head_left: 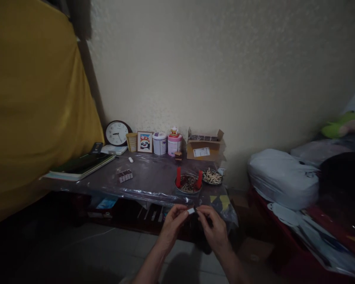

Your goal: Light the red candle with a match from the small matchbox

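Note:
My left hand (176,221) is closed on a small pale matchbox (191,211), held between thumb and fingers in front of the table's near edge. My right hand (213,225) pinches at the dark right end of the box; what its fingertips grip is too small to make out. Just beyond stands a round dish (188,191) with dark bits in it and two red candles (178,178) upright at its sides. To its right a second dish is heaped with loose matchsticks (212,176). A block of matchboxes (124,175) lies farther left.
An open cardboard box (202,152) of packed matchboxes stands at the wall. Beside it are a pink-lidded tin (174,145), a white tin (159,143), a panda picture (144,142) and a clock (117,133). Bags (283,177) pile up at right.

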{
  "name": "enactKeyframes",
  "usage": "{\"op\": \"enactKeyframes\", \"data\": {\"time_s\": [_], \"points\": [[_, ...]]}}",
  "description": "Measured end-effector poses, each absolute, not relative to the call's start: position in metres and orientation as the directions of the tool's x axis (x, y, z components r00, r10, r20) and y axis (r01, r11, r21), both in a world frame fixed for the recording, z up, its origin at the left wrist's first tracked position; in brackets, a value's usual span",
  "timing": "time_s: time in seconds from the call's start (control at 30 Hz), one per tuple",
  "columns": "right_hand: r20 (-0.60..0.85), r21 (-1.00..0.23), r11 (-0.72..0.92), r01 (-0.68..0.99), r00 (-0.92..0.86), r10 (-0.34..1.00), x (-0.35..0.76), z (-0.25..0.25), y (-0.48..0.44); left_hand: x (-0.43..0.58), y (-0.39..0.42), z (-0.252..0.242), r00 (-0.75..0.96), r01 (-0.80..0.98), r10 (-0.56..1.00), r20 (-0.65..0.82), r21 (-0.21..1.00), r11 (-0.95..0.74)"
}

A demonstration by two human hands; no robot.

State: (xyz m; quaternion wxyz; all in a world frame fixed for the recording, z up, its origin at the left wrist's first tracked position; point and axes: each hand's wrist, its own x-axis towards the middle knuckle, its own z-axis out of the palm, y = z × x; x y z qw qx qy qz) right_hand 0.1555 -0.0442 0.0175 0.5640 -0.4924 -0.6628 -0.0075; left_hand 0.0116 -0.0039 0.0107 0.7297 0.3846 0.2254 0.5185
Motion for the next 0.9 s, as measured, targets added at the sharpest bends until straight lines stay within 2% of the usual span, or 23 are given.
{"op": "enactKeyframes", "data": {"time_s": [0.2, 0.4, 0.63, 0.8, 0.9], "points": [[0.723, -0.639, 0.495, 0.588, 0.240, 0.648, 0.151, 0.022, -0.048, 0.011, -0.005, 0.012, 0.373, -0.604, 0.924, 0.088, 0.778, 0.170], [0.805, -0.464, 0.519, 0.718, 0.098, 0.585, 0.151, 0.025, -0.046, 0.012, -0.003, 0.010, 0.348, -0.600, 0.935, 0.069, 0.783, 0.165], [0.854, -0.399, 0.492, 0.774, 0.119, 0.506, 0.149, 0.044, -0.060, 0.012, -0.005, 0.014, 0.341, -0.605, 0.939, 0.042, 0.774, 0.185], [0.772, -0.348, 0.512, 0.785, -0.069, 0.632, 0.154, 0.034, -0.050, 0.010, -0.005, 0.015, 0.353, -0.627, 0.934, 0.064, 0.757, 0.185], [0.765, -0.443, 0.408, 0.798, 0.099, 0.637, 0.165, 0.026, -0.039, 0.008, -0.005, 0.016, 0.359, -0.627, 0.931, 0.067, 0.757, 0.187]]}}
